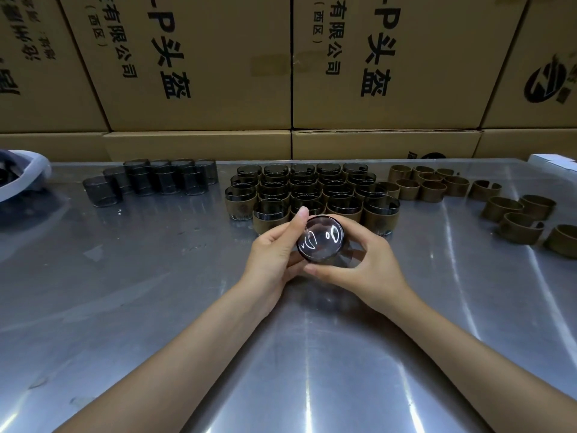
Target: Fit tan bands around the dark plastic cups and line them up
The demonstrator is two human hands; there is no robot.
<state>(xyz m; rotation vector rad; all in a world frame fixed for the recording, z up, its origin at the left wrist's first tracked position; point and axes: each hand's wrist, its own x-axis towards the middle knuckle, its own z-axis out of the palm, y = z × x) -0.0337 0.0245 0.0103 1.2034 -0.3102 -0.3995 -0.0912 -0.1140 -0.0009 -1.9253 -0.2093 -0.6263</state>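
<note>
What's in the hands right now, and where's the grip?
One dark cup, base toward the camera, gripped round its side wall by the left hand and right hand.

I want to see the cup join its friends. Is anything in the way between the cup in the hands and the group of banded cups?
Nothing visible blocks it. The cup, held by the left hand and right hand, sits just in front of the banded cups, with only bare metal table between them.
</note>
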